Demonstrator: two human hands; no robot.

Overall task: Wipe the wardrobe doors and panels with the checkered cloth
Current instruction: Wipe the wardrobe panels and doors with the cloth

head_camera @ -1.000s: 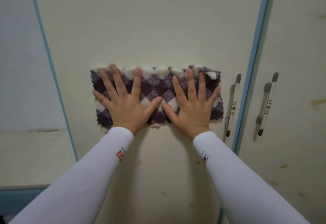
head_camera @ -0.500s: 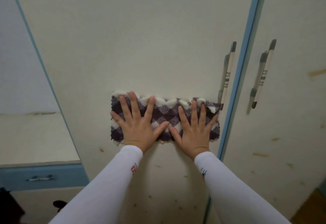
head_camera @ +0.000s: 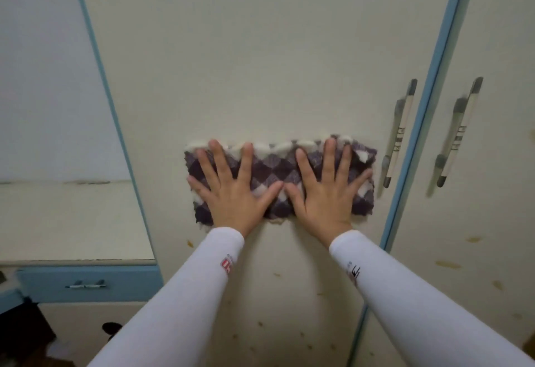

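A purple-and-white checkered cloth (head_camera: 269, 164) lies spread flat against the cream wardrobe door (head_camera: 260, 63), level with the lower half of the door handle. My left hand (head_camera: 231, 193) presses its left half with fingers splayed. Beside it, thumbs almost touching, my right hand (head_camera: 324, 193) presses the right half the same way. The cloth's right edge ends just short of the handle (head_camera: 398, 135). Both arms wear white sleeves.
A blue strip (head_camera: 419, 135) separates this door from the right door (head_camera: 498, 207), which has its own handle (head_camera: 457, 132). Small brown spots (head_camera: 278, 275) dot the lower panels. To the left sit a cream ledge (head_camera: 72, 222) and a blue drawer (head_camera: 86, 282).
Both hands slid the cloth down the door from handle height to below the handle, then a little back up. The hands stayed flat on it throughout.
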